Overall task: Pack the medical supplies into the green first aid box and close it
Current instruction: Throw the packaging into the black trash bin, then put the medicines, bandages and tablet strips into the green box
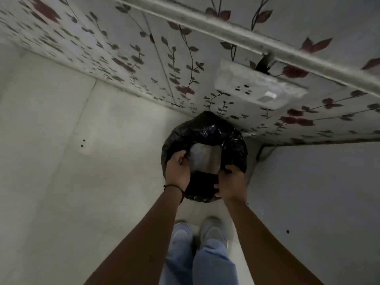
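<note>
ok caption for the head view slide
Both hands, left and right, grip a black bin bag beside floral wallpaper.

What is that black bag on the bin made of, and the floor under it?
The black bag, gripped at its rim by the left hand and right hand, looks like thin plastic film: glossy, crinkled, with bright glints on the folds. The floor looks like pale tile or stone, smooth and dull, with faint straight joint lines; which one is unclear.
</note>
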